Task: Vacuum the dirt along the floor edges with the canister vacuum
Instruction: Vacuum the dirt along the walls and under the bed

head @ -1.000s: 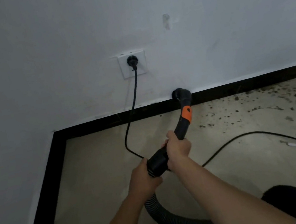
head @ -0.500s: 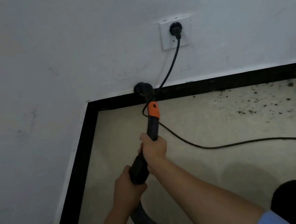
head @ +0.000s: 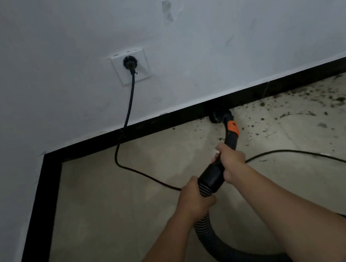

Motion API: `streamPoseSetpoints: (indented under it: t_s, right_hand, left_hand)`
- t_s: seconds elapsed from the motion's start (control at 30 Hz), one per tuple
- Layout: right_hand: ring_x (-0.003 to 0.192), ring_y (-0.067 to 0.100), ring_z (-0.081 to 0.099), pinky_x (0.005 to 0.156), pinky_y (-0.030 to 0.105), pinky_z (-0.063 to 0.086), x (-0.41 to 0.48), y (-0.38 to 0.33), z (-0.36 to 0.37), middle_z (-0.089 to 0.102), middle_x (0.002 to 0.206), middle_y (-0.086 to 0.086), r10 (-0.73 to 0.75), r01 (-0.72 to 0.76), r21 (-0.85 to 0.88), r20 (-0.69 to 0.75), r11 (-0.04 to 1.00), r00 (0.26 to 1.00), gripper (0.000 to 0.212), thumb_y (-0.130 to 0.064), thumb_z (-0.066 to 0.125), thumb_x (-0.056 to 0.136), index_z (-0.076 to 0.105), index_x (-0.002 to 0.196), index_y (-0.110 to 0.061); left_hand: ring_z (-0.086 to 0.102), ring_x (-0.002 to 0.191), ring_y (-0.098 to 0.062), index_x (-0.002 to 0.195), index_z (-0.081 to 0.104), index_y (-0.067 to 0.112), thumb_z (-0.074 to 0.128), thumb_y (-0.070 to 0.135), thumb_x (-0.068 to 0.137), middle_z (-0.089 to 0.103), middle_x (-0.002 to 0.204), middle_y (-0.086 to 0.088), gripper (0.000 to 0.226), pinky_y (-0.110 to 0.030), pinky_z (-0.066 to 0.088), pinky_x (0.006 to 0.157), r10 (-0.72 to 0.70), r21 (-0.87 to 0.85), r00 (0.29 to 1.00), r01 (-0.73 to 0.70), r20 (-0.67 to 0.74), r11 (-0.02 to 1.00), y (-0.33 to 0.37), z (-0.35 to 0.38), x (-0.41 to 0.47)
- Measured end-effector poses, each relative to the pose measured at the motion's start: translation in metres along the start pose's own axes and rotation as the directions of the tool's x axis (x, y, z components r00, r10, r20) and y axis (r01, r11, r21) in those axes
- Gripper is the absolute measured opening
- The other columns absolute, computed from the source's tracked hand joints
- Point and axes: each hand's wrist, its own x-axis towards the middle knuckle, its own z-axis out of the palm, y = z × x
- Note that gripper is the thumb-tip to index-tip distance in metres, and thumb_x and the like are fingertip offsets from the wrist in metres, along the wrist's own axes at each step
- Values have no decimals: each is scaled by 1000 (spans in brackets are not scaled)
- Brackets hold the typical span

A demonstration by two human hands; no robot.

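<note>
Wand [head: 232,138] was held in right grip [head: 231,159], fingers curled round it. Hose [head: 220,248] cuff was clasped in left grip [head: 195,197]. Nozzle [head: 219,116] was set on floor [head: 116,207] against baseboard [head: 161,122], beside scattered dirt [head: 300,108].

Both hands [head: 232,160] grip the vacuum nozzle [head: 219,116] against the baseboard [head: 166,120].

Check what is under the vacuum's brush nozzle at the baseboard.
The brush nozzle sits on the tiled floor against the black baseboard, with scattered dirt just right of it. Anything directly beneath it is covered.
</note>
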Motion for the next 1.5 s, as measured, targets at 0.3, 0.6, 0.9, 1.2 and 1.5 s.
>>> streamPoseSetpoints:
  t_s: [0.3, 0.6, 0.9, 1.2, 1.5]
  right_hand:
    - [51, 19, 52, 54, 30, 50, -31, 83, 52, 57, 64, 8, 89, -45, -191, 229, 980, 969, 12, -13, 65, 88, 59, 95, -5]
    - [51, 19, 50, 54, 31, 50, -25, 47, 2, 55, 64, 10, 38, -38, -3, 30, 999, 999, 8, -9, 64, 89, 57, 88, -4]
    - [49, 20, 51, 49, 28, 47, -34, 67, 2, 57, 64, 10, -12, 27, -171, 87, 985, 996, 9, -11, 63, 89, 57, 89, -5]
    - [44, 16, 54, 45, 25, 46, -45, 103, -28, 60, 59, 8, -80, 75, -54, -92, 996, 993, 13, -13, 66, 85, 61, 90, -2]
    - [48, 20, 52, 53, 32, 50, -2, 23, -109, 56, 62, 8, -76, 205, 277, -414, 939, 907, 10, -12, 66, 84, 58, 85, -5]
  left_hand:
    - [51, 67, -11, 89, 48, 10, 72, 8, 73, 54, 80, -2, 29, -23, 42, 56, -193, -13, 971, 193, -139, 981, -66, -32, -53]
    - [55, 79, -16, 96, 50, 13, 71, 12, 72, 55, 87, 0, 32, -25, 43, 63, -33, 104, 999, 34, -7, 994, -29, -14, -38]
    - [58, 78, -15, 93, 53, 13, 76, 12, 62, 59, 87, 0, 39, -22, 46, 58, -135, 56, 988, 131, 70, 990, -52, -1, -43]
    - [60, 74, -11, 89, 57, 16, 77, 12, 56, 62, 86, 0, 39, -24, 51, 60, -131, 174, 958, 87, 256, 981, -75, 7, -41]
    - [59, 82, -19, 83, 48, 20, 76, 14, 62, 58, 86, 2, 35, -30, 50, 65, 153, 248, 906, -266, 394, 932, 14, 70, 20]
